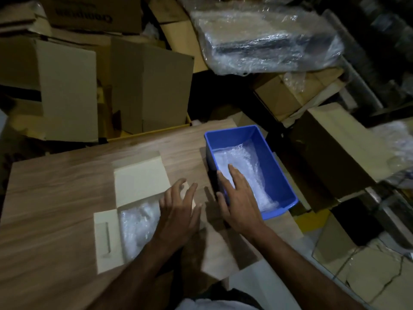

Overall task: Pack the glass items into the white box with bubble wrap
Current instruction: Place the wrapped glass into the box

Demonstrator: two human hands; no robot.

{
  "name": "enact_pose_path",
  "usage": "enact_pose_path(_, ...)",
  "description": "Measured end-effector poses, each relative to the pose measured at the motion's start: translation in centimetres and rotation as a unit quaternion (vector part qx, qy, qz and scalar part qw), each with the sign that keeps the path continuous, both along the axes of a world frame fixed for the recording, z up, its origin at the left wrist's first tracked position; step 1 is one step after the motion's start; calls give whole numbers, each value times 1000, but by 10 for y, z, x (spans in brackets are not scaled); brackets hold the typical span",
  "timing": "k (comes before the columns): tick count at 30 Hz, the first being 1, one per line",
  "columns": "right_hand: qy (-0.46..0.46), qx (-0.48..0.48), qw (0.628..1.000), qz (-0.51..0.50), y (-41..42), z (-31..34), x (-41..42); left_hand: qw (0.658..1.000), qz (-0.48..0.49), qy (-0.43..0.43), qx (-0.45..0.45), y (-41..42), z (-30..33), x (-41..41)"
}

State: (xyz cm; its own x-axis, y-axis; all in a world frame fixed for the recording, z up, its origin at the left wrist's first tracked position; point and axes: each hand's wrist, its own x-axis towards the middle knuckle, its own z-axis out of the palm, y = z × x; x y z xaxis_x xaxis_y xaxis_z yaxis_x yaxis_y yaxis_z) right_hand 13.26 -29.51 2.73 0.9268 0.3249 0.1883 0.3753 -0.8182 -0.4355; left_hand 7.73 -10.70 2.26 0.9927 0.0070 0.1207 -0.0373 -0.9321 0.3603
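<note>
1. Two hands spread, gripping nothing: left hand (178,211) over the white box (138,182), right hand (239,198) over the blue bin (266,153)
2. Bubble wrap (136,222) lines the box
3. Cardboard boxes (147,86) crowd beyond the wooden bench (55,186)

The open white cardboard box (138,182) on the wooden table has its right side hidden under the person's spread left hand (178,209) and forearm. The crumpled clear bubble wrap (138,222) inside it covers whatever lies beneath. More bubble wrap fills the blue plastic bin (263,139), partly behind the open right hand (237,198); no glass can be made out.
</note>
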Motion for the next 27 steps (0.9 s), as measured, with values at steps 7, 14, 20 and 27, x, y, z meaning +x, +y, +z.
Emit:
enact_pose_path(7, 74, -86, 993, 9, -98, -27, 51, 999, -34, -11, -3, -83, -11, 57)
enact_pose_path(14, 187, -184, 959, 106, -117, -67, 109, 997, -7, 71, 24, -113, -48, 92)
enact_pose_path(20, 234, -25, 969, 73, -97, -89, 146, 997, 4, 64, 31, -113, -57, 94)
enact_pose_path(27, 83, 42, 990, 110, -120, -86, 146, 996, 8, 86, 32, -115, -49, 93)
